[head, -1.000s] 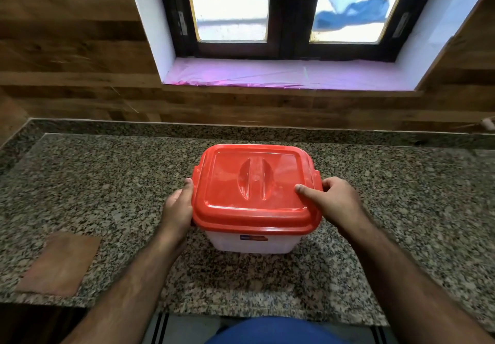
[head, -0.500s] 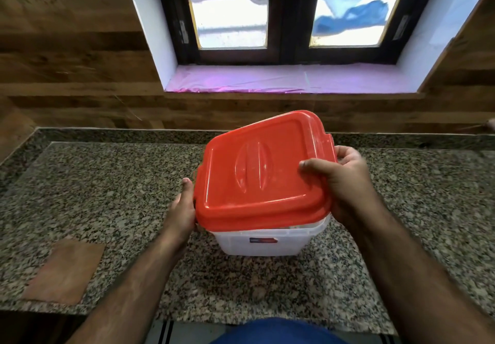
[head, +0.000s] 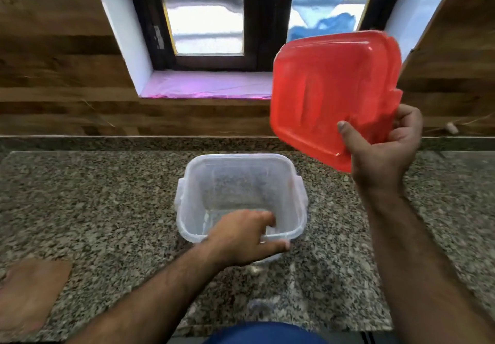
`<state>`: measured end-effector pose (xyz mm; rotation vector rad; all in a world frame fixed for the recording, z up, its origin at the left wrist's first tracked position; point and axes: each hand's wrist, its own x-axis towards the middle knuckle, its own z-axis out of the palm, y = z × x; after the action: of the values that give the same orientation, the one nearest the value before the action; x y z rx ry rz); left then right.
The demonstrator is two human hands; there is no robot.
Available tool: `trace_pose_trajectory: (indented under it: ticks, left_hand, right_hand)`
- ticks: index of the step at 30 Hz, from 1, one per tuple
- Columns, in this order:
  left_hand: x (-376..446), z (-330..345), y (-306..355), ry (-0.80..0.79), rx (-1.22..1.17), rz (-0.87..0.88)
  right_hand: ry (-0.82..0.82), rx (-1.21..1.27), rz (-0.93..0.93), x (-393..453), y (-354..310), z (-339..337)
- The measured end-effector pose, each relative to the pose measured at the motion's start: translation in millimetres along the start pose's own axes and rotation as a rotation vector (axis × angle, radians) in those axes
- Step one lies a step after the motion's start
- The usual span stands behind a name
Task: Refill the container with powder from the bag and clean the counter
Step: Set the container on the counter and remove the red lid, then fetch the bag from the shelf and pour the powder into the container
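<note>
The clear, square plastic container (head: 241,196) sits open on the speckled grey stone surface (head: 93,196), near the front edge. It looks empty inside. The left hand (head: 246,236) grips the near rim of the container, fingers curled inside and thumb outside. The right hand (head: 385,150) holds the red, square plastic lid (head: 332,94) up in the air, tilted, above and to the right of the container. Its thumb presses on the lid's near face, with fingers behind.
</note>
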<state>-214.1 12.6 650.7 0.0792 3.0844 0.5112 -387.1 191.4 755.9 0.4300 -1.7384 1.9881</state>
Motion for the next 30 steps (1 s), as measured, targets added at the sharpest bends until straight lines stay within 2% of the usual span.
trace_pose_trajectory:
  ticks: [3, 6, 11, 15, 16, 21, 25, 27, 28, 30]
  left_hand:
    - [11.6, 11.3, 6.3, -0.07, 0.152, -0.007]
    - [12.4, 12.7, 4.6, -0.074, 0.145, 0.004]
    - [10.1, 12.2, 3.9, -0.07, 0.122, 0.023]
    - [8.9, 17.5, 1.6, -0.041, 0.143, 0.033]
    - [9.4, 18.5, 1.0, -0.035, 0.149, 0.034]
    - [11.1, 19.4, 1.0, -0.009, 0.181, 0.034]
    - [12.1, 18.6, -0.3, -0.016, 0.166, 0.014]
    - [12.0, 17.9, 1.0, -0.013, 0.16, 0.012]
    - [10.7, 17.1, 2.1, 0.008, 0.155, 0.014]
    - [5.5, 16.1, 3.9, 0.103, 0.147, 0.023]
  right_hand:
    - [-0.036, -0.147, -0.104, 1.0, 15.9, -16.2]
    - [-0.108, -0.429, -0.16, -5.7, 46.8, -37.0]
    - [-0.357, -0.896, -0.206, -44.5, 115.8, -76.9]
    - [-0.594, -1.014, -0.383, -83.8, 157.2, -115.0]
    - [-0.652, -1.034, -0.379, -93.8, 170.9, -128.6]
    - [-0.978, -1.259, -0.026, -128.8, 207.8, -180.3]
    - [-1.262, -1.274, 0.059, -127.4, 211.0, -181.8]
    - [-1.256, -1.218, 0.085, -124.5, 209.9, -179.5]
    - [-1.17, -1.137, 0.091, -122.1, 207.5, -175.7]
    - [-0.899, -0.933, 0.092, -111.0, 193.5, -154.8]
